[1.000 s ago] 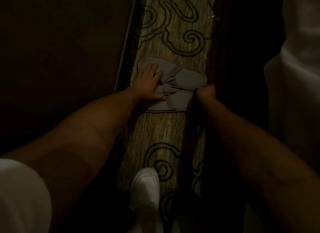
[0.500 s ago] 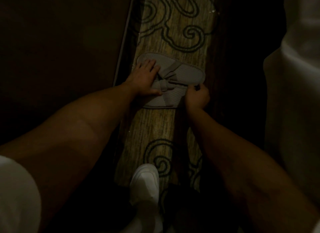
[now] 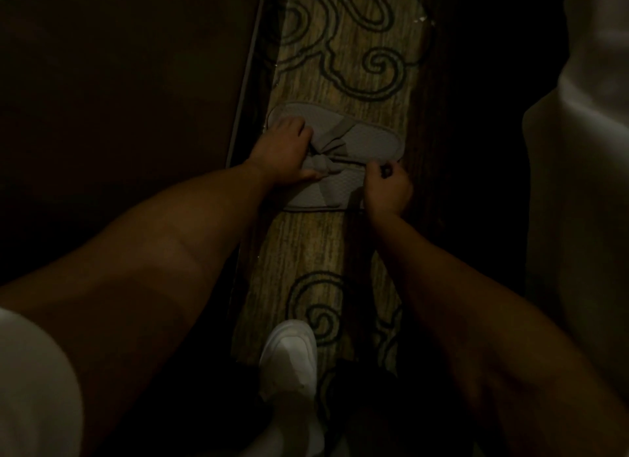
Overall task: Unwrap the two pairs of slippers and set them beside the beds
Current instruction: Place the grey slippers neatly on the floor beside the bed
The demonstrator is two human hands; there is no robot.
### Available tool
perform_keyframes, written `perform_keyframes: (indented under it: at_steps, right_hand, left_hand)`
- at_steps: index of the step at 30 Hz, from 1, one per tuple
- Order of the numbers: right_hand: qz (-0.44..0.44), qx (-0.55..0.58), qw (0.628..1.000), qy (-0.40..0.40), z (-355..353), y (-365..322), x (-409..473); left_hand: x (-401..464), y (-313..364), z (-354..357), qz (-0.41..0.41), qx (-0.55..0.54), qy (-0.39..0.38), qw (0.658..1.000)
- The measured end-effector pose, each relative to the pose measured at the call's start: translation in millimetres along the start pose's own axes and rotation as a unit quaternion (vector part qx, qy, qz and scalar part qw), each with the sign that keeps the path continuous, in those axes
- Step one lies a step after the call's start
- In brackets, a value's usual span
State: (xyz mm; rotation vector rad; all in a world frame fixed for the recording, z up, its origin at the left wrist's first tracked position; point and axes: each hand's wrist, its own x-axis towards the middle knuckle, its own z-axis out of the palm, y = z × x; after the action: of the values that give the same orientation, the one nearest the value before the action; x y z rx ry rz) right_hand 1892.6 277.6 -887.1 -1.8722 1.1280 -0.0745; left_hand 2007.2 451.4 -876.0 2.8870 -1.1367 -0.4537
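Two grey slippers lie side by side across the patterned carpet strip, the far slipper [image 3: 367, 135] and the near slipper [image 3: 332, 191], each with a crossed fabric strap. My left hand [image 3: 284, 153] rests flat on their left ends, thumb against the near slipper's strap. My right hand [image 3: 386, 186] is curled at the right end of the near slipper, fingers pinched on its edge. No wrapper is visible in the dim light.
A dark bed base [image 3: 119, 99] with a pale edge trim runs along the left. White bedding [image 3: 585, 184] hangs on the right. My white shoe [image 3: 289, 354] stands on the carpet [image 3: 313, 269] close behind the slippers.
My right hand has slid left from the slippers' outer right end to the near slipper's edge. My left hand has curled a little on the left ends. The slippers stay nearly in place.
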Motion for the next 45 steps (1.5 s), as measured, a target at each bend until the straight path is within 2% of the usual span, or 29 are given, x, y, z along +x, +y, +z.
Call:
perform_keyframes:
  at_steps: [8, 16, 18, 20, 22, 25, 29, 31, 39, 45]
  right_hand:
    - [-0.011, -0.028, 0.999, -0.022, -3, -10, 14]
    - [-0.009, -0.020, 0.999, -0.036, -5, 2, 11]
    - [-0.033, -0.068, 0.997, -0.028, -9, 4, 8]
    - [-0.112, -0.206, 0.971, -0.042, -16, 4, -1]
    - [-0.199, -0.337, 0.918, -0.065, -22, 0, -16]
    - [-0.238, -0.393, 0.884, -0.089, -32, -15, -36]
    - [-0.294, -0.433, 0.843, -0.124, -59, -51, -55]
    - [-0.334, -0.435, 0.828, -0.114, -81, -82, -63]
    - [-0.368, -0.382, 0.845, -0.062, -214, -241, -134]
    - [-0.375, -0.383, 0.842, -0.057, -338, -338, -220]
  left_hand:
    - [-2, -1, -1, -0.038, 0.031, -0.021, 0.999]
    - [2, 1, -2, -0.037, 0.033, -0.022, 0.999]
    - [3, 3, -3, -0.039, 0.027, -0.030, 0.998]
    - [3, 8, -7, -0.050, 0.020, -0.041, 0.998]
    - [0, 16, -14, -0.054, 0.009, -0.051, 0.997]
    - [-12, 25, -36, -0.038, -0.001, -0.047, 0.998]
    - [-32, 20, -91, -0.047, 0.020, -0.023, 0.998]
    - [-45, 14, -130, -0.047, 0.026, -0.001, 0.999]
    - [-131, 49, -297, -0.108, 0.001, 0.056, 0.993]
    - [-201, 108, -456, -0.077, 0.008, 0.079, 0.994]
